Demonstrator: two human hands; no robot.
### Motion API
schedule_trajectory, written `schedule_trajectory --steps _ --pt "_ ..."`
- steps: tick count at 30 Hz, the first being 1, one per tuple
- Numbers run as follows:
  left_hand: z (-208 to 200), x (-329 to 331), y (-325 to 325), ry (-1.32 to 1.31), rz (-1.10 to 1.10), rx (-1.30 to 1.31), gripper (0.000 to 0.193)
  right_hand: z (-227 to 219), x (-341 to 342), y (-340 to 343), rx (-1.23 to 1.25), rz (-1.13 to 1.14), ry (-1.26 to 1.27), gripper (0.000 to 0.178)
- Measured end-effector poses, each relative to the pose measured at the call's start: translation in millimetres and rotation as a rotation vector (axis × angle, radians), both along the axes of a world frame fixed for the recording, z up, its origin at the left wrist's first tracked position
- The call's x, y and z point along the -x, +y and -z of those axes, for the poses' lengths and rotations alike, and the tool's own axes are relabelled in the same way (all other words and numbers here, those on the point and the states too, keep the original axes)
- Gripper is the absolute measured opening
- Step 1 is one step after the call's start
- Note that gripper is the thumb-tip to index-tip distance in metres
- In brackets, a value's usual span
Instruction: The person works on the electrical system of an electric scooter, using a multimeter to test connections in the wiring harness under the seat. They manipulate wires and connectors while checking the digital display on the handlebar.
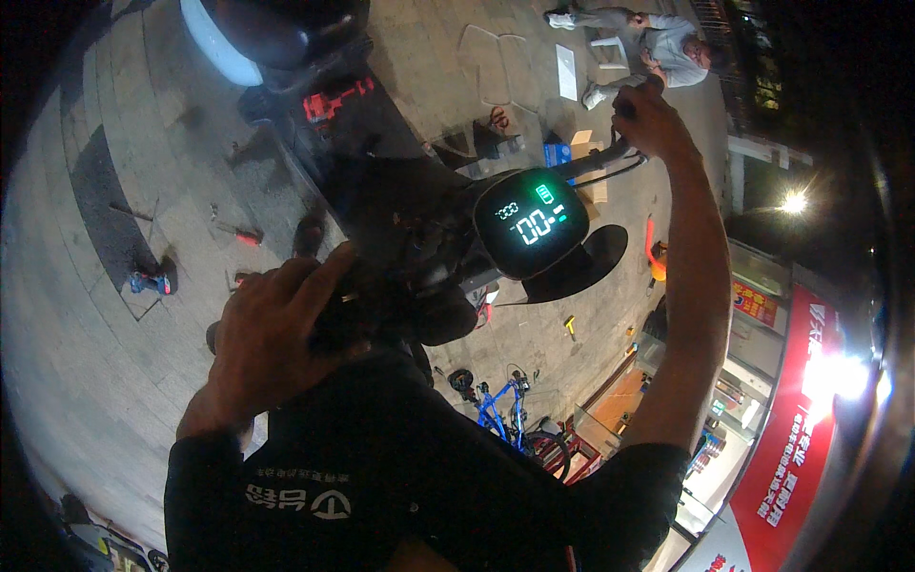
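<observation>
An electric scooter's handlebar (596, 162) runs slantwise across the middle of the head view. At its centre a rounded display (531, 224) glows with white digits and a green battery sign. My right hand (658, 119), arm stretched far out, is closed around the grip at the upper right end. On the left, my left hand (286, 324) curls over the dark left end of the handlebar; its fingers are bent, and the grip under them is mostly lost in shadow. Below the display, a dark oval mirror (581, 267) sticks out to the side.
A red power tool (335, 98) lies on the scooter's dark surface. Hand tools, including a red-handled screwdriver (243, 234), are scattered over the paved ground. A blue bicycle (496, 410) stands before a lit shopfront with a red sign (791, 429). A seated person (672, 52) is at the top right.
</observation>
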State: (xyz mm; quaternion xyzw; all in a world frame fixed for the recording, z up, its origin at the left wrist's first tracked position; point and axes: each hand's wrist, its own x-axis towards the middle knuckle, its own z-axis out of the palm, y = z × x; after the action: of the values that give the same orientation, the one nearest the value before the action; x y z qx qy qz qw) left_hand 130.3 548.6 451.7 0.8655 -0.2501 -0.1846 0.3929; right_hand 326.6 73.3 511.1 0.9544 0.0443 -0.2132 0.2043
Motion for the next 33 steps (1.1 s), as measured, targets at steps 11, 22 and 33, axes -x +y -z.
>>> schedule_trajectory --steps 11,22,33 --pt "1.1 -1.6 1.6 0.049 0.017 0.003 0.084 2.2 -4.4 0.0 0.029 -0.002 -0.022 0.046" --pt "3.5 -0.1 2.8 -0.013 0.019 0.008 0.083 1.8 -15.3 5.7 0.078 0.107 0.028 0.053" --pt "4.5 1.4 -0.4 -0.015 -0.006 -0.009 0.085 4.7 -12.8 -1.3 -0.005 0.062 0.019 0.051"
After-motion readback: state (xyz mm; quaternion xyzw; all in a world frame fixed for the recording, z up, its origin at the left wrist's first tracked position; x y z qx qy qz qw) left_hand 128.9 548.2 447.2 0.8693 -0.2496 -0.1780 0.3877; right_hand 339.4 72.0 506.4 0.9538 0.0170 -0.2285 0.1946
